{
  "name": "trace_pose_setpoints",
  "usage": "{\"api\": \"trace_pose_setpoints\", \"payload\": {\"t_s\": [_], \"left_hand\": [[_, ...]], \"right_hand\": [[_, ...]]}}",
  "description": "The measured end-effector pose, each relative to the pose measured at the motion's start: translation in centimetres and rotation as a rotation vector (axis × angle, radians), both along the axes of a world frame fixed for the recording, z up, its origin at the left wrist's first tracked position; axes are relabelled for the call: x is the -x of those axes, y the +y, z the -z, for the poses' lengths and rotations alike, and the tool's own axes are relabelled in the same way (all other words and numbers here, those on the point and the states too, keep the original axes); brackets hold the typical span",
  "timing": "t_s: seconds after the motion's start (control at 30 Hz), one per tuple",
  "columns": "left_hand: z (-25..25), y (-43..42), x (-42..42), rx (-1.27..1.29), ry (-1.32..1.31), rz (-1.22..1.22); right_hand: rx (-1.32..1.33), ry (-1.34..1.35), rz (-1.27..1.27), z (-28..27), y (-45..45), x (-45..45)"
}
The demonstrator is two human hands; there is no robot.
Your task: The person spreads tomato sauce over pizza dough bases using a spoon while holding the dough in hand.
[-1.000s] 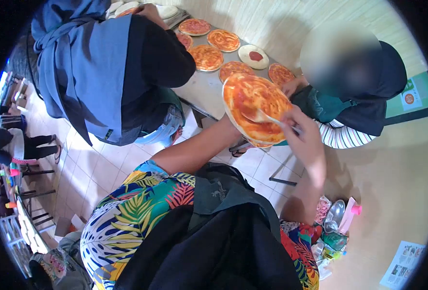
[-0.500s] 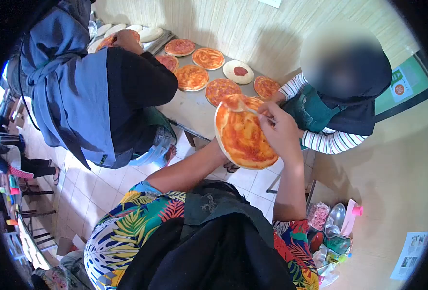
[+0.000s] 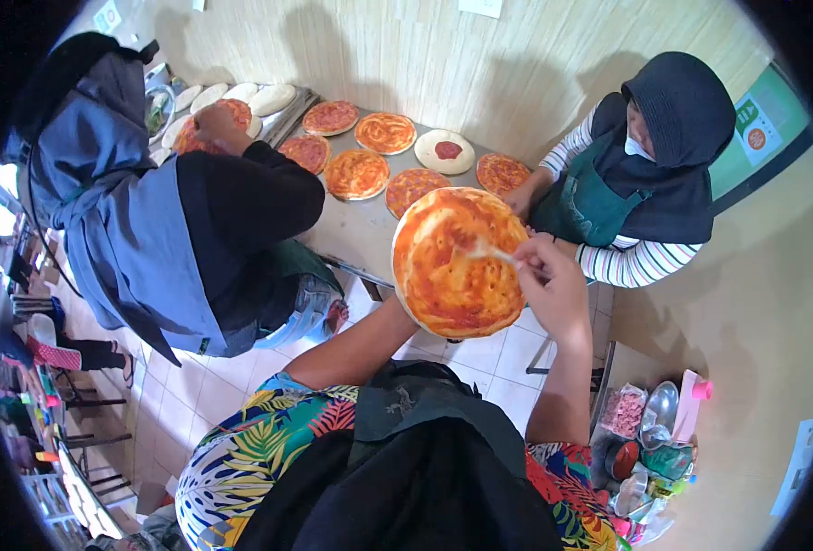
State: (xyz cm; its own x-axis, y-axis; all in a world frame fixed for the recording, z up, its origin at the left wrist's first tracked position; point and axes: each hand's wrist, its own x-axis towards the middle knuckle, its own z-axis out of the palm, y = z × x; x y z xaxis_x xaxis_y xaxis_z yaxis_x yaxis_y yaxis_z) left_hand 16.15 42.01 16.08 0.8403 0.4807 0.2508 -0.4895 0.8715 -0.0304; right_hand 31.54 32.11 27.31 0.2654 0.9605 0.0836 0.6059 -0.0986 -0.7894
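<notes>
A round dough base (image 3: 452, 289) covered in red sauce is raised in front of me, tilted so its top faces the camera. My left forearm (image 3: 361, 344) runs up beneath it; the left hand is hidden behind the base. My right hand (image 3: 553, 280) pinches the handle of a light spoon (image 3: 489, 252), whose head rests on or just over the sauce near the middle. Behind stands a metal table (image 3: 361, 239) bearing several sauced bases and a pale base (image 3: 444, 151) with one red patch in its centre.
One person in a grey apron (image 3: 140, 239) at the left reaches over a sauced base (image 3: 214, 129) near a tray of plain dough rounds (image 3: 272, 99). Another person in a green apron (image 3: 590, 207) stands at the right. Packets and bowls (image 3: 650, 432) sit at lower right.
The spoon has moved from the upper part of the base toward its middle. The base faces the camera more squarely. The view has shifted, showing more of the left tray.
</notes>
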Motion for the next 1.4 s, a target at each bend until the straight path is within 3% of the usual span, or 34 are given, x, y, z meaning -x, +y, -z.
{"api": "trace_pose_setpoints", "payload": {"t_s": [0.17, 0.27, 0.4, 0.47, 0.53, 0.73, 0.83, 0.9, 1.03, 1.2, 1.4], "left_hand": [[1.9, -0.8, -0.7, 0.044, -0.083, 0.075], [2.1, -0.3, -1.1, 0.068, -0.072, 0.041], [1.7, 0.2, -1.1, 0.020, 0.105, -0.055], [2.0, 0.0, -0.9, 0.031, 0.094, -0.070], [2.4, -0.4, -0.8, 0.035, 0.086, -0.065], [2.5, -1.0, -0.3, -0.095, 0.154, -0.162], [1.9, -1.6, -0.1, -0.023, -0.079, -0.069], [0.1, -1.9, 0.3, -0.041, 0.006, -0.085], [3.4, -1.3, -0.8, -0.137, 0.297, -0.163], [2.7, -0.9, 0.2, -0.143, 0.227, -0.170], [1.3, -0.5, 0.8, -0.130, 0.097, -0.196]], "right_hand": [[-0.325, -0.102, 0.047, -1.3, 2.2, 2.8], [-0.121, -0.210, 0.024, -3.7, 1.0, 3.0], [-0.111, -0.148, -0.073, -3.6, -1.4, 1.6], [-0.258, -0.193, 0.132, -2.5, -1.1, 0.3], [-0.319, -0.173, 0.169, -1.2, 0.1, -0.2], [-0.354, -0.080, -0.013, -2.0, 1.0, 3.5], [-0.256, -0.154, 0.142, -2.8, 1.1, 2.0], [-0.283, -0.157, 0.111, -3.0, 1.0, 2.3], [-0.349, -0.204, 0.034, -3.6, 1.3, 4.2], [-0.434, -0.187, 0.129, -1.8, 2.5, 1.5], [-0.307, -0.121, 0.143, -1.0, 0.7, 1.6]]}}
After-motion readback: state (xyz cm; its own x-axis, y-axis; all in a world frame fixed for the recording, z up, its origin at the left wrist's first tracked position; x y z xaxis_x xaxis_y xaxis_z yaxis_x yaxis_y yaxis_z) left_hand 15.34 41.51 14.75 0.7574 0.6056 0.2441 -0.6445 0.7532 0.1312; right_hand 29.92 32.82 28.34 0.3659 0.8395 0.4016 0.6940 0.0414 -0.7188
